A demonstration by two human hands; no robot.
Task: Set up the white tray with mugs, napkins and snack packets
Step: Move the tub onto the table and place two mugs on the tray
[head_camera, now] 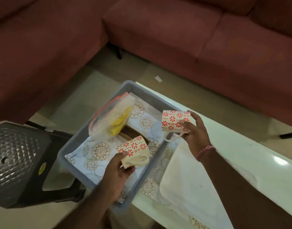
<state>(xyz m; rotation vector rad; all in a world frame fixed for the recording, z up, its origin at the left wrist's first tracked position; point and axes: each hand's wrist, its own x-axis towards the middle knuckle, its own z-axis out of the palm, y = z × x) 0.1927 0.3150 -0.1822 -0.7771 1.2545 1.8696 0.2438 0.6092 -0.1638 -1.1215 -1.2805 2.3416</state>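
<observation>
Glossy white table point(241, 146) in a living room, maroon sofa behind it. Near edge: white tray point(191, 192) lies on the table under the right forearm, nothing visible on it, part of it hidden by the arm. A strip of floral-print liner point(148, 187) shows between it and the bin.

Left hand point(117, 176) grips mug one point(133, 151), tipped on its side, fingers curled round the base and handle end. It's held above the grey bin point(72, 146), not resting on anything as far as I can tell. Right hand point(195, 134) holds mug two point(175, 120), also on its side, handle hanging down, fingers wrapped round the body. This one sits above the bin's right rim.

Bin also holds a clear snack bag point(112, 116) with yellow contents, leaning against the far-left wall, and something brown beneath it, can't identify. Floral lining on the bin floor. No napkins that I can pick out.

Left of the bin: dark plastic stool point(18, 162). Further back, pale floor, then the sofa point(191, 38).

Step, as I read it: both mugs lifted out of the bin, transfer to tray pending. Next move needs both mugs turned upright and swung right and toward the body, set down apart so the handles don't clash. Then back for the snack bag.
</observation>
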